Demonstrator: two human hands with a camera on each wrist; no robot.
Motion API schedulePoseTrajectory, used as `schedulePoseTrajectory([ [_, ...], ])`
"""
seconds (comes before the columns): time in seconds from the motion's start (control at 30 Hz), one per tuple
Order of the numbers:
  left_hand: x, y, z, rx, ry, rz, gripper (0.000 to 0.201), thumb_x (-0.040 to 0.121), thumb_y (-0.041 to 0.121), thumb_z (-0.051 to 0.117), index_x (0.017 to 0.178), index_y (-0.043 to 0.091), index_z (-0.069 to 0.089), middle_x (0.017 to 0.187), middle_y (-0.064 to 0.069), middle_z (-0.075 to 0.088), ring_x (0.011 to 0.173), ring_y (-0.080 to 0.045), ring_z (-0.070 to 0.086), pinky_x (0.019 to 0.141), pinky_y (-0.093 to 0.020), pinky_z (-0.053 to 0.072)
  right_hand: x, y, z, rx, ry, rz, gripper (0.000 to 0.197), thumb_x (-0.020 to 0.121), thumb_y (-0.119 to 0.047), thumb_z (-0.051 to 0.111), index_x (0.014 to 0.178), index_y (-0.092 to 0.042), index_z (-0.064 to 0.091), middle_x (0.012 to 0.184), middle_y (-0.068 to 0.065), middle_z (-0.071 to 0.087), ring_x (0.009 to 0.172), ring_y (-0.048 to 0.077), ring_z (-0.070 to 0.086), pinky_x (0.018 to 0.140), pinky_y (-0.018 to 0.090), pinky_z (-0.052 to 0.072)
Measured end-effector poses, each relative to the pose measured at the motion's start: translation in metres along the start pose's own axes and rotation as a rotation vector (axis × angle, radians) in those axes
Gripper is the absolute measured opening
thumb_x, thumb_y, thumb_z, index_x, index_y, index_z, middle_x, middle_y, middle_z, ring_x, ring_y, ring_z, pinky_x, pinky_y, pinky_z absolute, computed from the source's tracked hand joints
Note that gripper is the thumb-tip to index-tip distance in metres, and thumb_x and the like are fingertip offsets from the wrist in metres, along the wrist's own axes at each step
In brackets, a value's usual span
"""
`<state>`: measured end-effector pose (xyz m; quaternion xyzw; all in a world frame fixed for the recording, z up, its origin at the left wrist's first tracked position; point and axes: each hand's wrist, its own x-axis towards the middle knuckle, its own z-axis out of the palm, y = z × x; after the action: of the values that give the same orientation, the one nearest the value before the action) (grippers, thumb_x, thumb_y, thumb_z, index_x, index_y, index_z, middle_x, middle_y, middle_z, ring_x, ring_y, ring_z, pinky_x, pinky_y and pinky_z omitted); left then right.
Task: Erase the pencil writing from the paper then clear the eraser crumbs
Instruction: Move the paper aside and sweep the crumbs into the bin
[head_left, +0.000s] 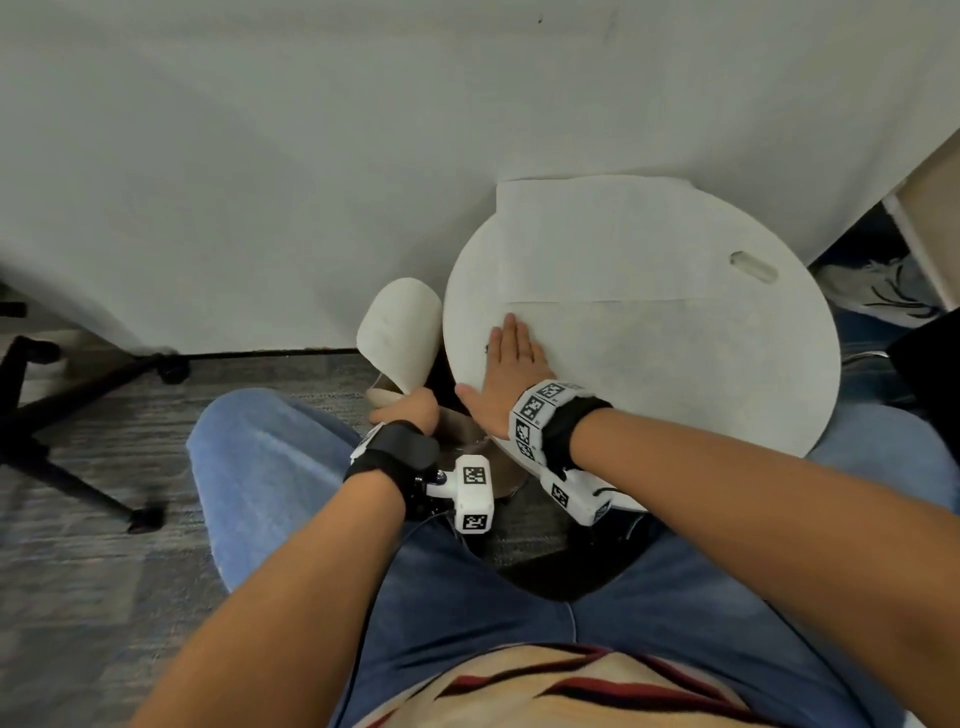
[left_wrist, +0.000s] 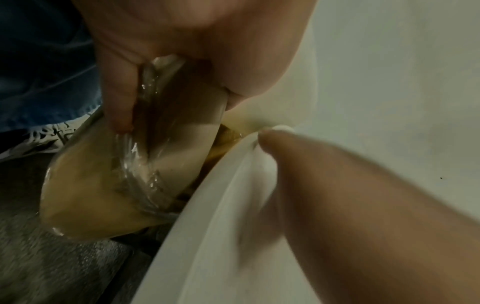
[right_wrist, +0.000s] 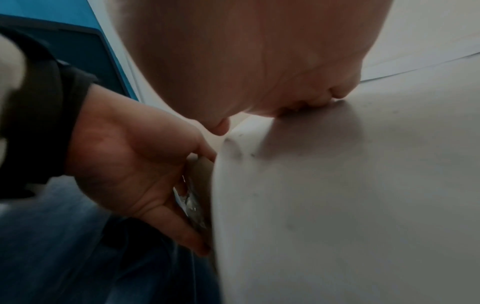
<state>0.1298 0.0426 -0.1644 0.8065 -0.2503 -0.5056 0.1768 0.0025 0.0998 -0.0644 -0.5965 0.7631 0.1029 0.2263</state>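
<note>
While the right hand (head_left: 511, 364) lies flat on the paper (head_left: 649, 343), its straight fingers (head_left: 511, 332) pressed together and holding nothing, the person sits with a round white tabletop (head_left: 467, 291) in front of the knees. The paper covers most of that tabletop, with a second sheet overlapping it further away. No pencil writing can be made out on it, which suggests the erasing is done and the crumb-clearing step is in hand. A few dark specks, probably eraser crumbs (right_wrist: 252, 154), sit near the tabletop's left edge beside the right palm. Just below that edge, the left hand (head_left: 410, 410) curls its fingers (left_wrist: 116, 98) round the rim of a clear plastic container (left_wrist: 85, 189), held tilted with its mouth toward the tabletop. To do this well, the person would probably keep the right palm low and sweep leftward in one smooth stroke, pushing the specks over the edge, while the left hand keeps the container's rim tight against the tabletop so nothing falls to the carpet (head_left: 104, 441). Pressing too hard could drag or crease the paper.
</note>
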Motion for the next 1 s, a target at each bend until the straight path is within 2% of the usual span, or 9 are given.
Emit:
schedulePoseTrajectory([
  [0.17,-0.003,-0.009,0.009,-0.09,0.019,-0.049,0.104,0.048,0.032,0.065,0.144,0.009,0.033,0.137,-0.019,0.053,0.118,-0.043,0.058,0.099,-0.055,0.051,0.004,0.001,-0.015,-0.023,-0.028,-0.164,0.08,0.099,-0.044,0.029,0.151,-0.001,-0.013,0.158,0.019,-0.023,0.148,0.03,-0.015,0.121,0.042,-0.002],
  [0.27,-0.026,-0.001,0.002,-0.146,0.021,-0.045,0.099,0.06,0.031,0.067,0.148,0.007,0.03,0.142,-0.02,0.047,0.124,-0.045,0.053,0.102,-0.056,0.048,-0.002,0.022,-0.016,-0.092,-0.045,-0.063,0.083,0.096,-0.043,0.03,0.15,0.001,-0.015,0.156,0.02,-0.025,0.147,0.032,-0.016,0.121,0.043,-0.001],
  [0.43,-0.015,-0.009,0.003,-0.179,0.005,-0.055,0.099,0.048,0.03,0.065,0.142,0.009,0.041,0.135,-0.017,0.055,0.116,-0.044,0.059,0.097,-0.058,0.051,-0.005,0.002,-0.002,-0.072,-0.074,-0.065,0.086,0.095,-0.046,0.032,0.151,-0.001,-0.016,0.156,0.019,-0.026,0.147,0.032,-0.018,0.121,0.044,-0.002],
  [0.57,-0.031,-0.004,-0.008,-0.203,-0.01,-0.024,0.072,0.08,0.026,0.071,0.143,0.002,0.044,0.14,-0.018,0.055,0.124,-0.035,0.058,0.106,-0.044,0.048,-0.002,-0.031,-0.007,0.016,-0.113,-0.24,0.076,0.098,-0.037,0.029,0.152,-0.005,-0.013,0.159,0.013,-0.024,0.147,0.026,-0.018,0.121,0.04,-0.004],
  [0.63,-0.033,-0.01,-0.007,-0.191,-0.058,-0.036,0.083,0.071,0.032,0.076,0.142,0.006,0.042,0.137,-0.016,0.056,0.121,-0.038,0.059,0.101,-0.052,0.051,-0.002,-0.021,-0.017,0.044,-0.098,-0.278,0.075,0.098,-0.035,0.03,0.153,-0.004,-0.012,0.159,0.013,-0.023,0.148,0.025,-0.017,0.121,0.04,-0.004],
  [0.73,-0.035,-0.014,-0.007,-0.233,-0.011,-0.064,0.098,0.052,0.031,0.07,0.143,0.012,0.035,0.133,-0.017,0.053,0.117,-0.044,0.056,0.092,-0.062,0.052,-0.003,0.011,-0.024,-0.012,-0.029,-0.135,0.078,0.098,-0.04,0.029,0.151,0.0,-0.012,0.158,0.019,-0.023,0.148,0.03,-0.015,0.121,0.042,-0.001],
  [0.83,-0.045,-0.012,-0.01,-0.232,-0.039,-0.069,0.091,0.065,0.028,0.074,0.145,0.014,0.032,0.135,-0.013,0.049,0.119,-0.044,0.054,0.085,-0.067,0.054,-0.005,0.022,-0.013,-0.035,-0.05,-0.007,0.081,0.098,-0.049,0.025,0.151,0.0,-0.012,0.158,0.019,-0.022,0.148,0.031,-0.015,0.121,0.043,-0.002],
  [0.9,-0.045,-0.012,-0.007,-0.222,-0.063,-0.06,0.089,0.068,0.036,0.076,0.144,0.017,0.033,0.133,-0.011,0.051,0.116,-0.042,0.057,0.08,-0.067,0.056,-0.001,0.011,-0.006,0.009,-0.042,-0.039,0.088,0.096,-0.061,0.02,0.152,-0.002,-0.012,0.158,0.018,-0.023,0.147,0.031,-0.017,0.121,0.043,-0.003],
  [1.0,-0.04,-0.015,-0.001,-0.166,-0.044,-0.009,0.093,0.065,0.066,0.072,0.141,0.023,0.04,0.135,-0.009,0.055,0.113,-0.037,0.063,0.086,-0.056,0.058,0.007,-0.012,-0.005,0.028,-0.052,-0.172,0.093,0.092,-0.072,0.014,0.153,-0.005,-0.009,0.159,0.014,-0.022,0.148,0.027,-0.017,0.121,0.043,-0.004],
])
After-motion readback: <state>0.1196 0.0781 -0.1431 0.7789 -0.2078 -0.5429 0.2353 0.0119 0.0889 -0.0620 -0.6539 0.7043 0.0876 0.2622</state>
